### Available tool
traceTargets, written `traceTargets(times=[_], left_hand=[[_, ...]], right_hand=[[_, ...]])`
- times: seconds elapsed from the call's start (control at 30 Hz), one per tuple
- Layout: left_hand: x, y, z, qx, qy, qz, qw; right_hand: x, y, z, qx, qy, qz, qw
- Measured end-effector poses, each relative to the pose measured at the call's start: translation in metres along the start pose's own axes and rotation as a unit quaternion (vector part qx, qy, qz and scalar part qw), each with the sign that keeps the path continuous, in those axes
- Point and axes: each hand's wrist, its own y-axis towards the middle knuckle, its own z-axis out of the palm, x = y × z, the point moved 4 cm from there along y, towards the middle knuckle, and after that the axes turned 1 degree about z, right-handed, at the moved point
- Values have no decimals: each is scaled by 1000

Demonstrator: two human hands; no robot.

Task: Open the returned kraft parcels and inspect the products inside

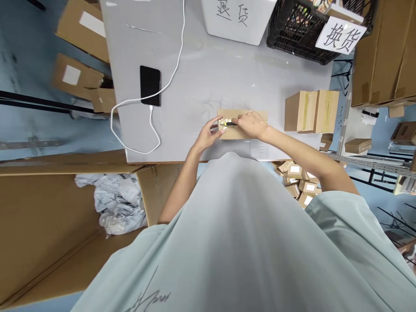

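A small brown cardboard box (242,134) with tape along its top lies at the front of the table, right before me. My left hand (207,133) grips the box's left end, thumb on the near side and fingers on the far side. Over the box, my right hand (251,125) is closed around a small yellow-and-black utility knife (230,124). The knife's front end points left along the taped seam, toward my left hand. My right palm hides most of its handle, and I cannot make out the blade.
Two taped cartons (308,112) stand at the table's right. A phone (150,86) with a white cable lies left. At the back are a white bin (238,21) and a black crate (292,32). A big open carton (48,225) with crumpled plastic bags (120,203) stands lower left.
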Motion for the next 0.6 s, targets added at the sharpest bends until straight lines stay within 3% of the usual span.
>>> traceTargets(times=[0.17,0.37,0.6], left_hand=[[-16,-1,-6,-8,43,-11,999],[-19,-6,-9,-45,92,-38,994],[-21,-6,-9,-58,121,-51,990]], right_hand=[[-39,-9,14,17,-5,13,1000],[-101,-51,34,21,7,38,999],[-162,-85,61,-22,34,56,998]])
